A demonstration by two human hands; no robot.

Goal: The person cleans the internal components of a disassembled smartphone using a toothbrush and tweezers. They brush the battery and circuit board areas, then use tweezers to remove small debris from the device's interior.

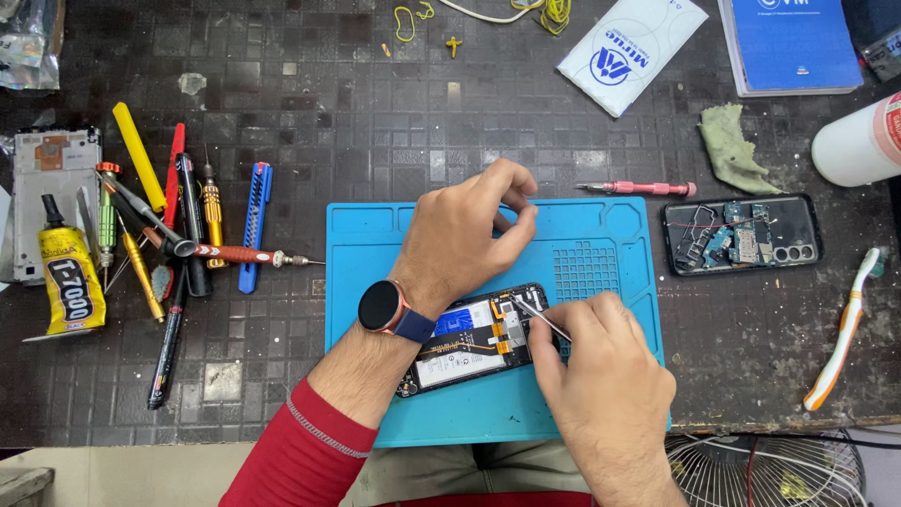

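Down on the blue mat [601, 385], an opened phone [469, 340] under two hands.
Seen from the head camera, the right hand [601, 376] is pinched shut on thin tweezers [537, 316] whose tips touch the phone's upper end; the left hand [474, 235], its fingers curled with nothing in them, hovers above the phone; a pink screwdriver [638, 188] lies just beyond the mat.

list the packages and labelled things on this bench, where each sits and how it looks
Glue tube: far left edge, yellow with a black label band and black nozzle.
White packet: top centre-right, flat, tilted, white with a blue round logo.
Blue booklet or box: top right, flat rectangle, blue with white print.
White bottle: right edge, lying on its side, with a reddish label.
Clear bag: top left corner, crumpled.
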